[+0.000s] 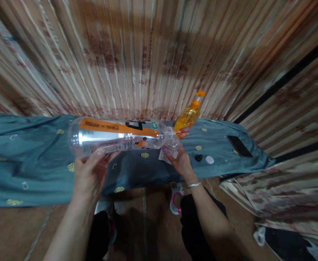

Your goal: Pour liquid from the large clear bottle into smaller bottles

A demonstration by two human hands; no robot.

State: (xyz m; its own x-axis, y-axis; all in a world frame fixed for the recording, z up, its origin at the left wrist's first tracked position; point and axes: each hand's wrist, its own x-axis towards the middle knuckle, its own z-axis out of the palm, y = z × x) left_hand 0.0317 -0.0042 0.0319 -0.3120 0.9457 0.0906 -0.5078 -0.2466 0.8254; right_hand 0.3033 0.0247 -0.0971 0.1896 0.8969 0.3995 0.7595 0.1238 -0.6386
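Observation:
My left hand (90,172) is wrapped around the base end of a large clear plastic bottle (115,136) with an orange and silver label. The bottle lies on its side in the air, its neck pointing right. At that neck, my right hand (182,163) grips a small clear plastic container (171,140); whether the two touch inside or only meet at the mouths I cannot tell. Under the right fingers a pale printed packet (162,156) shows in part. Just behind stands an orange pump bottle (186,123) of yellow liquid.
A blue-green patterned cloth (41,170) covers the narrow table. To the right lie a black cap (198,157), a white disc (209,160) and a dark phone (239,146). Pleated curtains (145,54) hang behind and at the right side. A dark bag-like item (284,243) rests on the floor.

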